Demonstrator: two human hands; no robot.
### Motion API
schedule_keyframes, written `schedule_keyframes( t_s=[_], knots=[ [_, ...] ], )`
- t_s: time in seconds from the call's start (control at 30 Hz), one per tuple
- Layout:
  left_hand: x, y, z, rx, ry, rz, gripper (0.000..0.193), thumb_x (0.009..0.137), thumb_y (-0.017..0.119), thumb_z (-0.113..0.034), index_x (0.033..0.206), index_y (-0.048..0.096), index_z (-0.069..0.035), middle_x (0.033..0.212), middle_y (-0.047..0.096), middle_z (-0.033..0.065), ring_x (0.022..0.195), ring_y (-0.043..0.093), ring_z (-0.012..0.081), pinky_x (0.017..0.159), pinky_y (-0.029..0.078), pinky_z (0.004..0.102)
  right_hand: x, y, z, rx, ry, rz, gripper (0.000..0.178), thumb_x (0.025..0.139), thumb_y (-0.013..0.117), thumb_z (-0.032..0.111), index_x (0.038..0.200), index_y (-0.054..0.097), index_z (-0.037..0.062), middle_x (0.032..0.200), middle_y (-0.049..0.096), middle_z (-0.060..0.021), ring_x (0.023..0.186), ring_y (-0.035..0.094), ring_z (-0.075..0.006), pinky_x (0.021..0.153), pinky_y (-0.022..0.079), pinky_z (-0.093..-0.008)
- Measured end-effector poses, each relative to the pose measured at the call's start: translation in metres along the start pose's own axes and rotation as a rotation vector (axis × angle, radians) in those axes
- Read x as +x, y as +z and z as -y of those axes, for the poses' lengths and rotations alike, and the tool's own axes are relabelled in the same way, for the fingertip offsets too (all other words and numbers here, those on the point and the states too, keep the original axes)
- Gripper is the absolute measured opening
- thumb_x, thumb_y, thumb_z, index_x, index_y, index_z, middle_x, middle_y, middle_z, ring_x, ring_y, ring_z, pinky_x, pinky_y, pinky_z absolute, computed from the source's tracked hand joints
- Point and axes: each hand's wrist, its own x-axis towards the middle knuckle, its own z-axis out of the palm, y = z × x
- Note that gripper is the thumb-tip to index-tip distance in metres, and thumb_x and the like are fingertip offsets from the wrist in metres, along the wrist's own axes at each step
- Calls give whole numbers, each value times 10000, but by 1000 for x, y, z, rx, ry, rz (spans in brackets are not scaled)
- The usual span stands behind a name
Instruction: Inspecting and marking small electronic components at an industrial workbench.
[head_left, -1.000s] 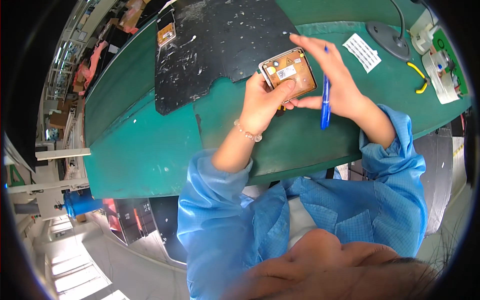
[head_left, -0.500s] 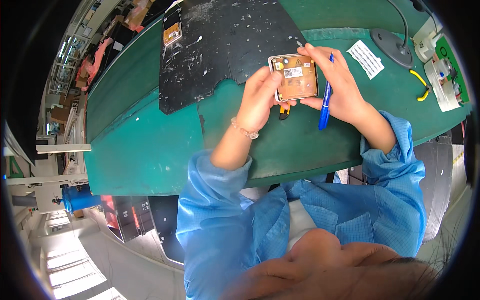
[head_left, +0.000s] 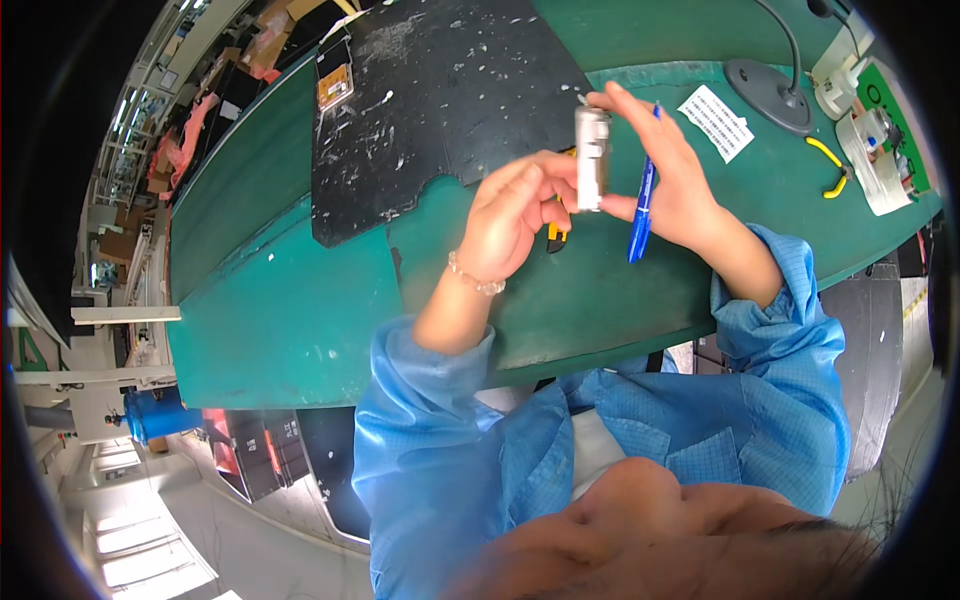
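A square, metal-framed circuit module (head_left: 592, 160) stands on edge between my hands, its narrow silvery side facing up and slightly blurred. My right hand (head_left: 668, 175) grips it with fingertips at the far end and thumb at the near end. A blue pen (head_left: 642, 212) is also tucked in that hand, pointing toward me. From the left, the curled fingers of my left hand (head_left: 512, 208) meet the module's side; their tips are partly hidden. Below the module, a yellow-and-black utility knife (head_left: 557, 238) lies on the green mat (head_left: 290, 320).
A black board (head_left: 430, 110) covers the far middle, with another orange-faced module (head_left: 335, 88) at its left edge. On the right are a white label sheet (head_left: 716, 122), a round lamp base (head_left: 768, 95), yellow-handled pliers (head_left: 828, 168) and a white container (head_left: 873, 165).
The module has turned from lying face up, orange board showing, to standing on edge. My left thumb has come off its face. The pen stays in my right hand.
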Motion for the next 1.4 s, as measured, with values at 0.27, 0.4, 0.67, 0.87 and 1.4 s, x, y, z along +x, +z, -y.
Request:
schedule_keyframes(
  t_s=[0.27,0.4,0.67,0.87,1.4],
  knots=[
    [1,4,11,75,-9,-141,312,928,584,-164,1193,528,-10,1055,613,73,942,594,143,785,500,264,-4,14,-3,621,238,-117,967,624,859,88,1411,300,37,1369,469,-142,1227,489,-231,1056,376,-389],
    [1,24,6,-149,-113,-95,474,913,591,-127,1330,375,-66,1137,593,105,1036,588,179,813,510,291,-6,20,-3,733,238,-127,964,634,858,101,1406,284,35,1366,469,-151,1238,481,-239,1041,390,-380],
    [0,17,7,-211,37,-165,443,860,565,36,1236,363,-79,1115,592,164,943,611,196,799,510,311,-10,22,-7,831,326,33,1058,618,888,216,1430,238,29,1412,393,-149,1278,431,-237,1048,382,-388],
    [-1,20,5,-182,23,-181,441,854,584,39,1227,378,-78,1095,595,149,968,606,198,811,511,328,-9,17,-6,658,261,-4,1006,621,886,199,1401,277,23,1358,433,-133,1214,482,-214,1010,414,-359],
    [-2,35,10,-199,33,-221,477,802,620,89,1206,401,-40,1093,568,97,987,601,176,822,535,319,-10,22,-4,568,215,-20,904,636,866,168,1355,334,36,1374,440,-168,1218,497,-248,995,439,-373]
  ],
)
